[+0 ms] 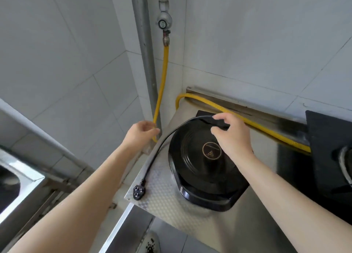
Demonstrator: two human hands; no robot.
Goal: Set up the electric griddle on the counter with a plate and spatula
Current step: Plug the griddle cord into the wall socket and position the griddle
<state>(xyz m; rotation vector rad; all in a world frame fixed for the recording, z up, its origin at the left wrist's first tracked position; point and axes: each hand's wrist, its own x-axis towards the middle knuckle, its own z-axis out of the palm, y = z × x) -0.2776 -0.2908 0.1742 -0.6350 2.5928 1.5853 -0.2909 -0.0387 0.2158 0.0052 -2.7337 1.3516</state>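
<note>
A round black electric griddle [198,165] with its lid down sits on the steel counter [158,197], near the left end. My right hand [228,136] is over its far edge, fingers closed on the black connector end of the power cord [162,148]. The cord curves left and down the counter to its three-pin plug [139,192], which lies loose at the counter's front left corner. My left hand [142,131] hovers left of the griddle by the yellow hose, fingers curled, holding nothing. No plate or spatula is in view.
A yellow gas hose [253,122] runs down the tiled wall and along the back of the counter. A black gas stove [331,153] stands at the right. A steel sink [13,186] is at the lower left, across a gap.
</note>
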